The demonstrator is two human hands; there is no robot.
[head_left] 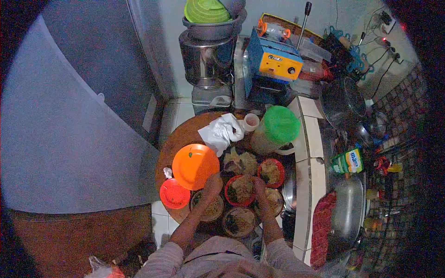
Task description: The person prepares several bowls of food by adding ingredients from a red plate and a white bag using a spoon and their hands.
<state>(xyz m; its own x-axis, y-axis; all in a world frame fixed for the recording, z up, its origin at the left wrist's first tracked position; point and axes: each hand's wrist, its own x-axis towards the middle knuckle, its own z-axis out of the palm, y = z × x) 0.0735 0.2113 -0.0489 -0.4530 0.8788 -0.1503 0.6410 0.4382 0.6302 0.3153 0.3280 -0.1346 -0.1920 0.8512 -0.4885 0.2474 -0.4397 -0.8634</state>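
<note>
Between my two hands is a red bowl (242,191) of pale, noodle-like food with something dark at its left side. My right hand (259,186) is closed at the bowl's right rim. Close to the left rim is my left hand (213,184), overlapping the lower right edge of a large orange plate (192,162); shadow hides its fingertips. Under my left forearm sits a filled bowl (211,211). Nearer to me stands another filled bowl (239,221). A second red bowl (271,173) lies beyond my right hand, and a further bowl (275,202) is partly behind my right forearm.
On the round wooden table (174,134) are a heap of food (241,162), a red plate (175,193), a white plastic bag (222,132), a cup (251,122) and a green-lidded pitcher (281,124). A tiled counter edge (308,185) borders the right. Behind stands a blue-and-yellow machine (276,65).
</note>
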